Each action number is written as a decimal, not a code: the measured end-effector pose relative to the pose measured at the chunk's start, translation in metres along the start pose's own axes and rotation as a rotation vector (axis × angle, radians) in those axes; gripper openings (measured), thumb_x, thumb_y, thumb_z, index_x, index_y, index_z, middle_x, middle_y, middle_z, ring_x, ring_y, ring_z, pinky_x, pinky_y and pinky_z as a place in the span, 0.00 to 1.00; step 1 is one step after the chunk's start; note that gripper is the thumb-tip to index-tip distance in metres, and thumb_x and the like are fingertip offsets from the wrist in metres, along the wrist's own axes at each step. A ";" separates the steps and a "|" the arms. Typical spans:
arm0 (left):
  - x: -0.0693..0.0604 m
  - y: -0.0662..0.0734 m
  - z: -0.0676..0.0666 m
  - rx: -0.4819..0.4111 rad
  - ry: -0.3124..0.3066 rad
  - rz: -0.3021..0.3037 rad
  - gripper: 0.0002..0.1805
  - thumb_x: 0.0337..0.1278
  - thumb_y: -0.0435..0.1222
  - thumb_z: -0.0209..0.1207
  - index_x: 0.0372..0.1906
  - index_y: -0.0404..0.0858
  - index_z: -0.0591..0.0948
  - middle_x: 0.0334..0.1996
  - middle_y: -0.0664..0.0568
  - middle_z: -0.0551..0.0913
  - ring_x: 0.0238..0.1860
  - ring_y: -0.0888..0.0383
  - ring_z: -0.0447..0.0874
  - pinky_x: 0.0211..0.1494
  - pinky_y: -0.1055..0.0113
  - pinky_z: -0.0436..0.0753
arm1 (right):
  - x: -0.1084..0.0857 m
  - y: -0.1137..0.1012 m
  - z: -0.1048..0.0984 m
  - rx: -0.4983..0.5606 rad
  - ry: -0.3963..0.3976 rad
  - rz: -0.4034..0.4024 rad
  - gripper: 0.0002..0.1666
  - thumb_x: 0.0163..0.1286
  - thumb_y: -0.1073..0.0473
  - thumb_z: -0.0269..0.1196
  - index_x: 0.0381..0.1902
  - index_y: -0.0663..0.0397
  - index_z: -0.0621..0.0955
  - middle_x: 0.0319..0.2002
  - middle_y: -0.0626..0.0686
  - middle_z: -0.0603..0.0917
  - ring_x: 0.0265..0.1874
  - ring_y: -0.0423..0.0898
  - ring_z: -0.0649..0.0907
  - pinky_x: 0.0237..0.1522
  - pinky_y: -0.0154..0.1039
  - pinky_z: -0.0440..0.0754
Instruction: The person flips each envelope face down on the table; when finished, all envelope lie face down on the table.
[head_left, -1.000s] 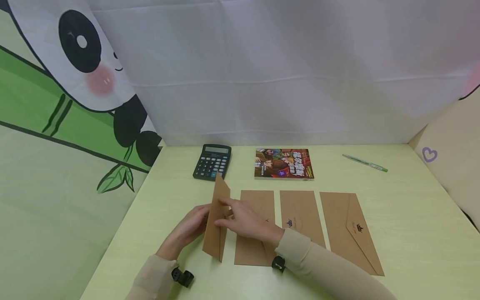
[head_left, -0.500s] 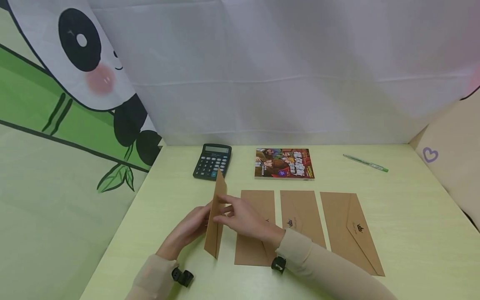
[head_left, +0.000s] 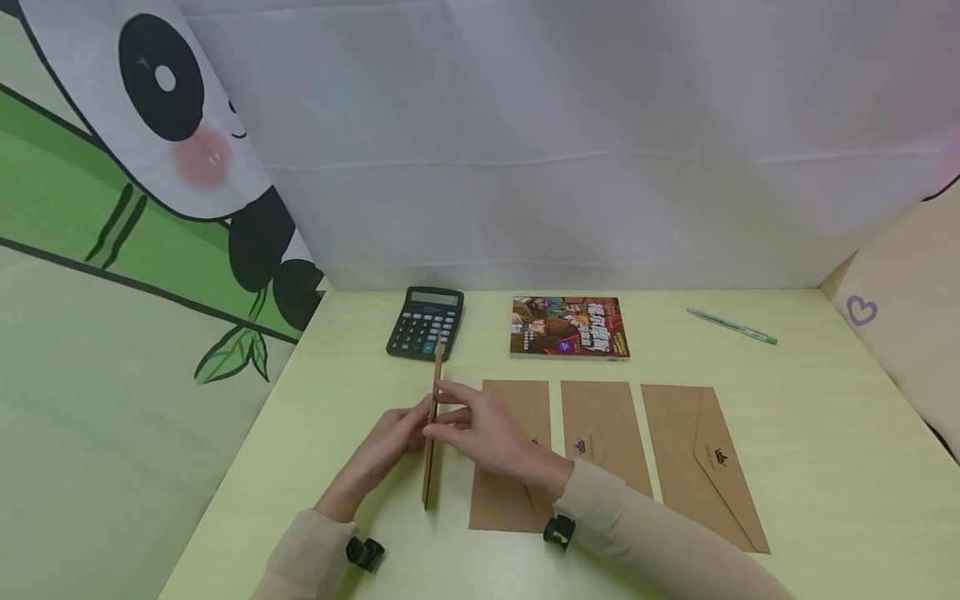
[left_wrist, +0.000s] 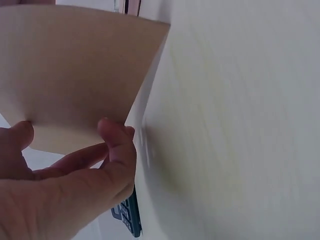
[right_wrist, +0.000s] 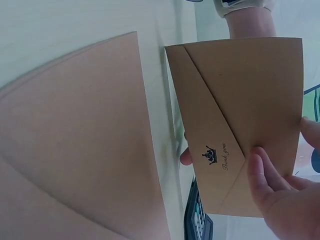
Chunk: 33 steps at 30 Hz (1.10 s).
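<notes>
A brown envelope [head_left: 430, 467] stands on edge between both hands, nearly edge-on in the head view. From its left side the left hand [head_left: 388, 446] holds it; in the left wrist view that hand [left_wrist: 85, 180] has thumb and fingertips against the plain face [left_wrist: 75, 70]. The right hand [head_left: 487, 433] grips it from the right, and in the right wrist view its fingers [right_wrist: 260, 170] lie on the flap side, which carries a crown print [right_wrist: 210, 155] and "Thank you". Three more brown envelopes [head_left: 510, 500], [head_left: 600, 408], [head_left: 675, 433] lie flat in a row to the right.
Behind the hands lie a black calculator [head_left: 423, 321], a book [head_left: 568, 327] with a colourful cover and a green pen [head_left: 731, 326]. A white cloth [head_left: 525, 167] hangs along the table's back edge, and a panda print covers the left side.
The held envelope has turned from a slanted view showing its flap side to nearly edge-on. The right hand has shifted slightly left with it; the flat envelopes have stayed in place.
</notes>
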<state>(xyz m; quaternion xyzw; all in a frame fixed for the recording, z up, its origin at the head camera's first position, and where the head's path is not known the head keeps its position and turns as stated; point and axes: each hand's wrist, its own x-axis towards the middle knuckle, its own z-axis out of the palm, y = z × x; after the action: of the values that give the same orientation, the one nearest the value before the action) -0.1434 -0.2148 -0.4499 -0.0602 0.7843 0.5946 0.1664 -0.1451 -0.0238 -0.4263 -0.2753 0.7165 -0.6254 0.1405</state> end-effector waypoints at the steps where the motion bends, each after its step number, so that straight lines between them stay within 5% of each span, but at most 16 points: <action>1: 0.000 0.001 0.000 0.014 0.018 0.002 0.41 0.56 0.66 0.50 0.47 0.29 0.82 0.41 0.46 0.84 0.44 0.53 0.81 0.50 0.55 0.76 | 0.000 0.000 0.000 0.007 0.011 -0.006 0.39 0.65 0.56 0.65 0.70 0.56 0.63 0.60 0.56 0.75 0.48 0.43 0.82 0.43 0.33 0.78; 6: -0.001 0.003 0.001 0.076 0.069 0.016 0.40 0.57 0.64 0.51 0.49 0.29 0.82 0.38 0.47 0.84 0.40 0.52 0.81 0.46 0.56 0.78 | 0.000 0.000 -0.001 0.024 0.040 -0.023 0.40 0.63 0.61 0.66 0.71 0.57 0.62 0.57 0.58 0.77 0.47 0.46 0.83 0.44 0.34 0.78; 17: -0.003 0.001 -0.005 0.146 0.115 0.017 0.38 0.58 0.58 0.58 0.59 0.29 0.75 0.51 0.41 0.80 0.43 0.52 0.81 0.46 0.57 0.79 | -0.003 0.002 -0.003 0.055 0.059 -0.002 0.42 0.62 0.66 0.67 0.71 0.61 0.61 0.55 0.62 0.77 0.45 0.51 0.83 0.43 0.35 0.79; 33: -0.008 -0.007 -0.021 0.456 0.180 0.040 0.32 0.54 0.47 0.66 0.53 0.23 0.77 0.46 0.37 0.82 0.44 0.47 0.82 0.45 0.54 0.80 | -0.003 0.012 -0.004 -0.086 0.095 0.138 0.42 0.54 0.71 0.71 0.66 0.69 0.66 0.42 0.55 0.82 0.34 0.43 0.83 0.32 0.34 0.81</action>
<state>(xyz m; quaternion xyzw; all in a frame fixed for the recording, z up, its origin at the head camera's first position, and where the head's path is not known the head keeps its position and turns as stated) -0.1382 -0.2379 -0.4487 -0.0583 0.9110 0.3975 0.0935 -0.1475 -0.0180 -0.4379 -0.2013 0.7659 -0.5951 0.1371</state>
